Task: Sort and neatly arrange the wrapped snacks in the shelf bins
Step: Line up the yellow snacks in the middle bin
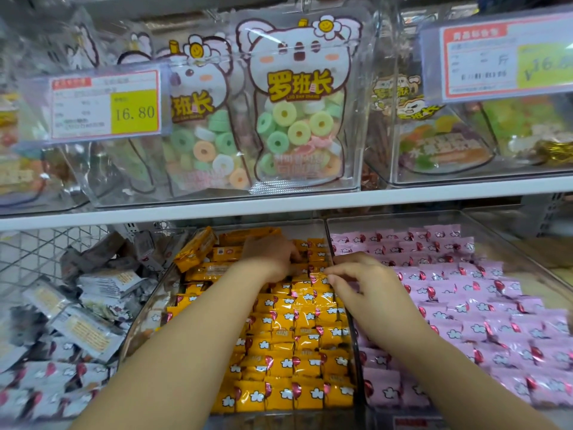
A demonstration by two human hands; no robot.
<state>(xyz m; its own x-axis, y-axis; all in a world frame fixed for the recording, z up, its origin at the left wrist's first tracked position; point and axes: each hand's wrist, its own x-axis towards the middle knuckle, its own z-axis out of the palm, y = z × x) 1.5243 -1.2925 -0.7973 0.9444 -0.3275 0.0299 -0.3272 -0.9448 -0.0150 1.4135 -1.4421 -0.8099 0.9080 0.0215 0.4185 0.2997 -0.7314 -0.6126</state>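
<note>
Sorting at the lower shelf: the yellow snacks (288, 352) lie in tidy rows in the clear middle bin (139, 321), with pink snacks (465, 305) ranked in the neighbouring bin (397, 215) and white-wrapped snacks (86, 330) heaped loosely at the far left. The left hand (273, 259) digs curled fingers into the rear yellow rows, its grip hidden, while the right hand (362, 283) pinches one yellow wrapper between thumb and forefinger beside the divider. Bags of ring candies (297, 119) stand on the upper shelf (279, 204) behind a price tag (105, 103).

Glossy, crinkled plastic film wraps the yellow snacks (297, 346) and pink snacks (465, 305). Their bins (400, 216) are clear, smooth plastic. At left, metal wire mesh (46, 252); upper left, a matt paper price card (105, 103).
</note>
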